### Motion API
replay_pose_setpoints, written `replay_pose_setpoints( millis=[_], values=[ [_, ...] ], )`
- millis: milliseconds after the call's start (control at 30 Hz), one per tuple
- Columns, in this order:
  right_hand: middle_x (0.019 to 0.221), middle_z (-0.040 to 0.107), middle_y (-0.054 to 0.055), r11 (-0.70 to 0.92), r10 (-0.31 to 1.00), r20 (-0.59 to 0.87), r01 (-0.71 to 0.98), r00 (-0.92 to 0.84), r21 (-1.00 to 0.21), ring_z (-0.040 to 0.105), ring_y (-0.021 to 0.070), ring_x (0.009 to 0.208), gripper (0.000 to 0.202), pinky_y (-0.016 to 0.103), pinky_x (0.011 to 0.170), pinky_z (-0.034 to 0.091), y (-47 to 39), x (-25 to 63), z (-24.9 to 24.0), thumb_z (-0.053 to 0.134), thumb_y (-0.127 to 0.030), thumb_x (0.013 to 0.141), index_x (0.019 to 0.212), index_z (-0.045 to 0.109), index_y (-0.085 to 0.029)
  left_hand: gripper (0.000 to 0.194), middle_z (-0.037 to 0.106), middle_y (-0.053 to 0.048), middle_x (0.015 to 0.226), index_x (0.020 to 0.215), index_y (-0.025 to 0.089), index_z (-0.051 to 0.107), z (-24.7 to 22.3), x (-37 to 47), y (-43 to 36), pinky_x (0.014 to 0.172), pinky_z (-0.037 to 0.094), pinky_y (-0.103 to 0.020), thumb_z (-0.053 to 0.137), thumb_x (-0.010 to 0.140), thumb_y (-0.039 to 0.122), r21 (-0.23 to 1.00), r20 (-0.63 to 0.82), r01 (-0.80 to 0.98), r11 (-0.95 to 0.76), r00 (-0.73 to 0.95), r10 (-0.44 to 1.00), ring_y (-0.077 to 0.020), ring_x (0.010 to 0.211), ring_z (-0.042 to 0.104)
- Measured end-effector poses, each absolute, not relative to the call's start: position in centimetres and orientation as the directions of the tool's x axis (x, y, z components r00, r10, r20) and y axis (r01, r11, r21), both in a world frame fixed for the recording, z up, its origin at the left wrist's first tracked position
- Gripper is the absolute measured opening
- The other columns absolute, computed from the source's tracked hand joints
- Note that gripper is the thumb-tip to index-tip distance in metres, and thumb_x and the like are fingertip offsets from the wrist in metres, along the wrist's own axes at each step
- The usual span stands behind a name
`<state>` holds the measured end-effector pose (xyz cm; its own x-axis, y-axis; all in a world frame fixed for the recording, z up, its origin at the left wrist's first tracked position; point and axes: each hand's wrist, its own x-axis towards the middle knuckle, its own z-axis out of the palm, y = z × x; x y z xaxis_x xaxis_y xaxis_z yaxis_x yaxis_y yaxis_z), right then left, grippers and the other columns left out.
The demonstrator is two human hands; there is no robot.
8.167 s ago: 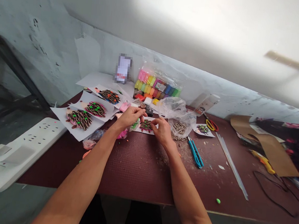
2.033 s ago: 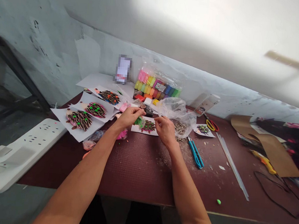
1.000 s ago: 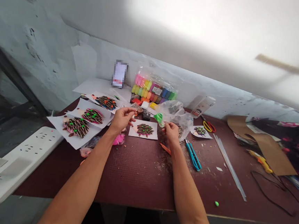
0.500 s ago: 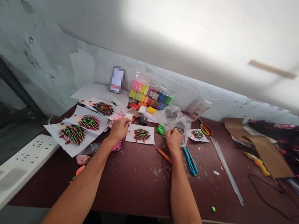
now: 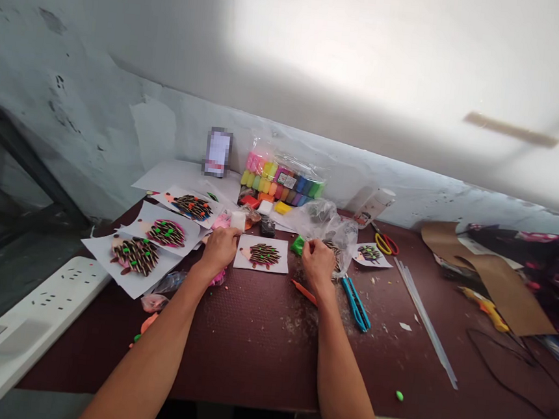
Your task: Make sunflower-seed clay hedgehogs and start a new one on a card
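Note:
Between my hands lies a white card with a hedgehog picture [image 5: 264, 255], its dark spines dotted with green. My left hand [image 5: 220, 251] is closed, fingertips pinched by the card's upper left corner; what they hold, if anything, is too small to see. A white block [image 5: 238, 221] sits just beyond those fingers. To the card's right, my right hand [image 5: 318, 262] is also closed in a pinch, beside a green clay packet [image 5: 298, 245] and a clear plastic bag [image 5: 325, 219]. Its contents are hidden. Under the right wrist points an orange pen-like tool [image 5: 304, 292].
More hedgehog cards [image 5: 134, 255] overlap at left, near a white power strip [image 5: 64, 292]. Packs of coloured clay [image 5: 282, 180] lean at the wall. Rightward are a blue cutter [image 5: 356, 304], scissors [image 5: 385, 243], clear glue sticks [image 5: 426, 323], a yellow glue gun [image 5: 488, 309] and its cord.
My right hand has shifted a little left, away from the plastic bag and closer to the green packet and card. My left hand stays by the card's corner, nearly unmoved.

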<state>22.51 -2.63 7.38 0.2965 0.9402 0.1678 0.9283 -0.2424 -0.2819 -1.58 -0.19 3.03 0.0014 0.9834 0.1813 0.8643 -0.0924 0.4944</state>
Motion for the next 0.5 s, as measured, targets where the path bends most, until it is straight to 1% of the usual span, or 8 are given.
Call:
replay_pose_setpoints(
  millis=[100,267,400,500],
  values=[
    [0.095,0.077,0.014,-0.213,0.964,0.106,0.95,0.242,-0.229,0.07,0.0227,0.086,0.031,0.027,0.07,0.041,-2.8,21.8,7.4,0.049,-0.03,0.098,0.098,0.077,-0.018,0.044,0.076,-0.015,0.11,0.117,0.019,0.076,3.1,-1.6,-0.2,0.097,0.05,-0.038,0.043,0.089,0.01,0.482,0.154,0.872,-0.085,0.011,0.988,-0.0287,0.107,0.069],
    [0.1,0.077,0.017,-0.199,0.98,-0.045,0.965,0.194,-0.173,0.072,0.0265,0.092,0.031,0.028,0.072,0.044,-2.8,21.0,7.3,0.051,-0.031,0.096,0.101,0.078,-0.017,0.046,0.076,-0.013,0.112,0.121,0.021,0.074,3.0,-1.6,-0.2,0.098,0.05,-0.036,0.042,0.09,0.012,0.465,0.134,0.882,-0.076,0.015,0.991,-0.0268,0.107,0.068],
    [0.101,0.077,0.016,-0.189,0.982,-0.066,0.964,0.179,-0.187,0.072,0.0262,0.094,0.031,0.029,0.074,0.045,-2.8,20.5,7.1,0.05,-0.03,0.096,0.104,0.078,-0.018,0.045,0.076,-0.012,0.115,0.122,0.021,0.073,2.9,-1.5,-0.2,0.1,0.049,-0.036,0.044,0.089,0.011,0.501,0.141,0.861,-0.087,0.018,0.99,-0.0269,0.111,0.067],
    [0.104,0.077,0.015,-0.191,0.981,-0.065,0.959,0.181,-0.209,0.071,0.0255,0.094,0.03,0.029,0.075,0.045,-2.7,20.4,6.8,0.051,-0.029,0.096,0.108,0.076,-0.018,0.046,0.075,-0.01,0.116,0.123,0.021,0.073,3.1,-1.4,-0.3,0.102,0.048,-0.035,0.044,0.089,0.009,0.5,0.131,0.861,-0.094,0.033,0.991,-0.0266,0.113,0.066]
  ],
)
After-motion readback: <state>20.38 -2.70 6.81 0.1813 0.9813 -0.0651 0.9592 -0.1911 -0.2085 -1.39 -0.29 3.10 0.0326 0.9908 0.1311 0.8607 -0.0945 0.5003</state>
